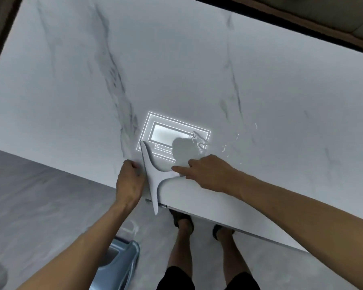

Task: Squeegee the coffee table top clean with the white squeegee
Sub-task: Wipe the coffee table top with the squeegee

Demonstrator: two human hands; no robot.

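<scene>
Water (199, 143) pools on the grey-veined white coffee table top (197, 70) just beyond the white squeegee (153, 181). The squeegee lies at the table's near edge, one blade end overhanging the grey floor (40, 195). The right hand (208, 174) curls round its handle, index finger straight along it. The left hand (130, 181) bunches its fingers against the blade's left side; whether they pinch it I cannot tell.

The squeegee (153, 178) lies on the coffee table (197, 70) between left hand (129, 181) and right hand (210, 174)
</scene>
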